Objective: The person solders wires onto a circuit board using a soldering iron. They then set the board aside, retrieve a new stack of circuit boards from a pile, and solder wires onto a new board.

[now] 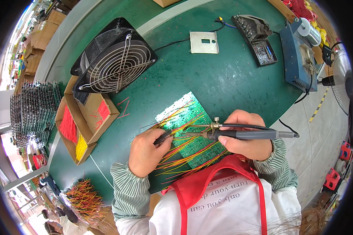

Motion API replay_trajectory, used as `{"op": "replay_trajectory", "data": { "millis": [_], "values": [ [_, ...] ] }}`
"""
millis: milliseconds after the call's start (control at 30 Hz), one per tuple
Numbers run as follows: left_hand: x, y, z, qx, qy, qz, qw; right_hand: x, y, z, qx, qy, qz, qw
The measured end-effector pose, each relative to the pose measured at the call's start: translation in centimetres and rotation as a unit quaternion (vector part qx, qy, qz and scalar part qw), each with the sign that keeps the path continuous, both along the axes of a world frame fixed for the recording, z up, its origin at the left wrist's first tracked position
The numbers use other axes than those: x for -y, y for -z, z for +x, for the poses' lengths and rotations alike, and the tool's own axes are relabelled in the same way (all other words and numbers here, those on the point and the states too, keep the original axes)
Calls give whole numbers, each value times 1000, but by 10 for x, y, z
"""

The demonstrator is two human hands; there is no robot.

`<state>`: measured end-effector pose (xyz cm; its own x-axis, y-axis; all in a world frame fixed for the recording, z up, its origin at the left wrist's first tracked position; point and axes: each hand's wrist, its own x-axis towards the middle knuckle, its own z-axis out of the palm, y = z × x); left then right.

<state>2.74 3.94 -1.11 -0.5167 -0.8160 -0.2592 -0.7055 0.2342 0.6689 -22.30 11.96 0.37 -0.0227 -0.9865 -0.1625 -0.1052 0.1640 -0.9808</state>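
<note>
Green circuit board panel [194, 143] lies at an angle on the bench [239, 78], between my 2 hands, with red and yellow wires [176, 159] trailing leftward across and off it. My right grip [247, 147] is wrapped around the soldering iron [254, 134], whose working end points left over the panel, a brass-coloured fitting [215, 124] just above it. My left grip [147, 150] is pinched together on a black tool [163, 137] beside the panel's left side.

I judge the wiring to be partway along: several groups of wires lie over the panel, while part of its upper face looks free of them. Loose red and yellow wires also lie in the cardboard box [104, 127], so supply is left. At lower left, a heap of wires [84, 196] may be finished work, but I can't confirm it.

Fingers cover most of the black tool, so I can't name its kind or tell whether it holds a wire. The iron's tip gets lost among the wires; contact with a joint is unclear to me. Glare washes out the panel's upper left, and the black fan [117, 70] hides a back corner of the box.
</note>
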Motion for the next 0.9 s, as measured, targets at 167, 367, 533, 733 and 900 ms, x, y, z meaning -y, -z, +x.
{"op": "replay_trajectory", "data": {
  "millis": [167, 367, 533, 733, 900],
  "values": [
    [-1, -12, 15, -11, -36, -92, 995, -6, 0, -4, -7, 11, -11, 1000],
    [-6, -41, -3, 15, -81, -194, 978, -12, -5, -10, 38, 40, 62, 997],
    [-9, -8, -19, -20, 27, -97, 995, -12, -1, -6, 55, 41, 69, 995],
    [-2, 1, -23, -5, 22, -69, 997, -8, 6, -4, 38, 48, 59, 996],
    [-2, 1, -25, -2, 29, -86, 996, -4, 9, -2, 50, 48, 64, 996]
  ]
}}
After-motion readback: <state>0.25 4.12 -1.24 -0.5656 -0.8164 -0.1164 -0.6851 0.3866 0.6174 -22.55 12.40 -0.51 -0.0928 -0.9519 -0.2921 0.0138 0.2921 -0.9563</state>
